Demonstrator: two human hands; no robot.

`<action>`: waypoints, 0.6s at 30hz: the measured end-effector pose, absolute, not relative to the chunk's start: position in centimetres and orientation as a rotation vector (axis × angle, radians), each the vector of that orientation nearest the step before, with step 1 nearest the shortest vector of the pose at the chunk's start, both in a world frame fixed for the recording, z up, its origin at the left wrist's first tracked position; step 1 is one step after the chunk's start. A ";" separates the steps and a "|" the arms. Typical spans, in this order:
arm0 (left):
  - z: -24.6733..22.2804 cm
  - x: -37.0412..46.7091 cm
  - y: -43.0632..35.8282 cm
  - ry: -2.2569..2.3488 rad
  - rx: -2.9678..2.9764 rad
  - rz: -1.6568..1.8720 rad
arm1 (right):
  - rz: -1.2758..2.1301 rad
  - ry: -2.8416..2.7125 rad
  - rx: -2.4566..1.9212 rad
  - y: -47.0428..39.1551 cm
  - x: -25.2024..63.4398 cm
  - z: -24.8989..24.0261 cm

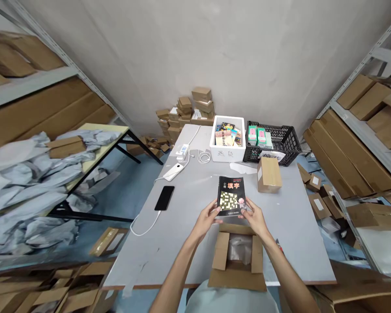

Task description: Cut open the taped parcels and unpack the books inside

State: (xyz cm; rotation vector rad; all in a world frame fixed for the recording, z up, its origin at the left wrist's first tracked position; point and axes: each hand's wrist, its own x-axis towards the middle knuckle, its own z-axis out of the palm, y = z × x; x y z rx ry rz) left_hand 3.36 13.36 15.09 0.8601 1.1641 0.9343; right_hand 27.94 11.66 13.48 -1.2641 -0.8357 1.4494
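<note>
A black book (231, 195) with orange lettering and a yellow grid on its cover is held between my two hands. My left hand (208, 216) grips its lower left edge, and my right hand (253, 216) grips its lower right corner, thumb on the cover. Just below the book, an open cardboard box (257, 280) stands at the table's front edge, flaps spread, with clear plastic wrap (239, 249) inside. A closed cardboard box (269, 175) sits to the right, beyond my right hand.
On the grey table (189, 191) are a white foam box (227, 155) of books, a black crate (288, 145) with green-and-pink packs, and a phone (164, 198) with cables. A red-tipped tool (279, 245) lies beside my right forearm. Shelves of cartons flank the table.
</note>
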 end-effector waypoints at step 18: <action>16.0 1.2 20.9 1.577 0.967 1.131 | 1.545 -0.598 -1.292 20.6 33.6 14.7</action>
